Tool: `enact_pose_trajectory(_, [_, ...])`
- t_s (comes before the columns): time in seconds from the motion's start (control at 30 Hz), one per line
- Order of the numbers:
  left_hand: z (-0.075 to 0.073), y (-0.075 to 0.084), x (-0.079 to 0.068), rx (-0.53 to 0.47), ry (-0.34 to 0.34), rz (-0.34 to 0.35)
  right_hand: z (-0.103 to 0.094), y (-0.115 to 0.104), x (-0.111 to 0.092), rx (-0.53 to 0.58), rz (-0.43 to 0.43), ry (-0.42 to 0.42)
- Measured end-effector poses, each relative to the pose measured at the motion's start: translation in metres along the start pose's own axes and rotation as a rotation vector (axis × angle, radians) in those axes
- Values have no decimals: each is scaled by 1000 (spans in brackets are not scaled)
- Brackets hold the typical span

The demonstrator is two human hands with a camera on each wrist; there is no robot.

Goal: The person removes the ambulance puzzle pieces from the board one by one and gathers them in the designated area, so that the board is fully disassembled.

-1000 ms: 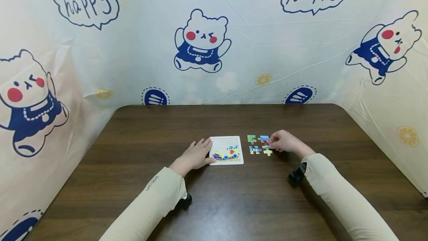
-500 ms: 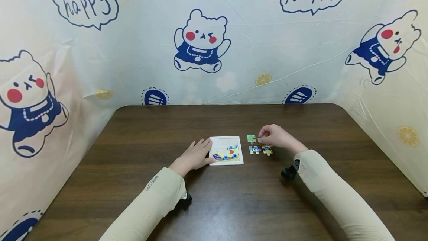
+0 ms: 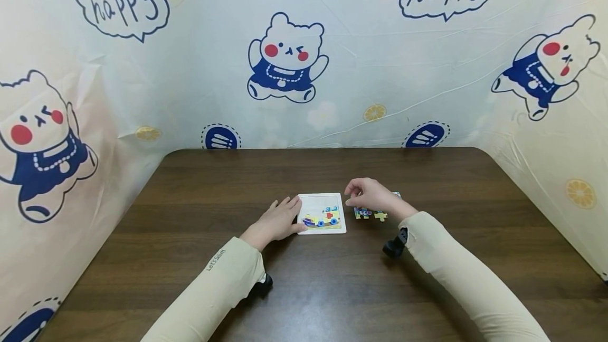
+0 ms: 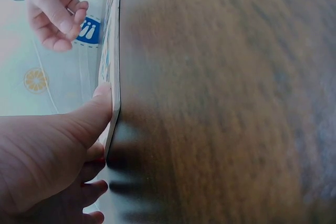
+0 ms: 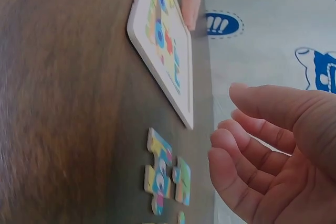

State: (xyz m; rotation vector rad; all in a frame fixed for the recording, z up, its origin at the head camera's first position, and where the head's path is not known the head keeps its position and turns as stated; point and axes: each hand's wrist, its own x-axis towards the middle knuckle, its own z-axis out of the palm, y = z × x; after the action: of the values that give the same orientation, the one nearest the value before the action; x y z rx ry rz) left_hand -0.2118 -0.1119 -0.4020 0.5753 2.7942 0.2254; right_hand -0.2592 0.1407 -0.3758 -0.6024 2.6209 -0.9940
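Note:
A white puzzle tray (image 3: 319, 202) lies on the dark wooden table, with a car picture filling its lower part. My left hand (image 3: 277, 220) lies flat beside the tray's left edge, and its thumb (image 4: 100, 108) presses against the rim (image 4: 115, 66). My right hand (image 3: 368, 194) hovers just right of the tray, above loose coloured puzzle pieces (image 3: 363, 213). Its fingers (image 5: 231, 140) are loosely curled, and I see nothing between them. The right wrist view shows loose pieces (image 5: 160, 179) lying below the tray (image 5: 157, 72).
Another loose piece (image 3: 380, 216) lies by my right wrist, and a pale blue one (image 3: 396, 194) peeks out behind it. A printed bear curtain (image 3: 285, 57) walls in the table on three sides. Black wrist cameras (image 3: 394, 247) sit under both sleeves.
My right hand has moved left from the far side of the loose pieces toward the tray, now covering the upper pieces. The left hand has stayed put.

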Motion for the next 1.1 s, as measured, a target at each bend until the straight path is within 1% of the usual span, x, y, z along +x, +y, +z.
enact_pose_trajectory(0.17, [0,0,-1,-3,0,1,10,-4,5,-30,-10,-22])
enact_pose_trajectory(0.4, [-3,2,-2,-3,-8,0,24,-9,9,-59,-61,-94])
enact_pose_trajectory(0.53, [-3,2,-1,-6,-8,-3,31,-11,11,-80,-86,-109])
enact_pose_trajectory(0.63, [-2,2,-1,-6,-7,-2,35,-11,13,-91,-87,-101])
enact_pose_trajectory(0.77, [-1,2,0,-6,-6,-2,39,-11,15,-104,-66,-93])
enact_pose_trajectory(0.93, [-2,1,0,-3,-6,-2,40,-12,17,-116,-25,-105])
enact_pose_trajectory(1.1, [-1,0,0,0,-6,0,40,-13,17,-125,-14,-115])
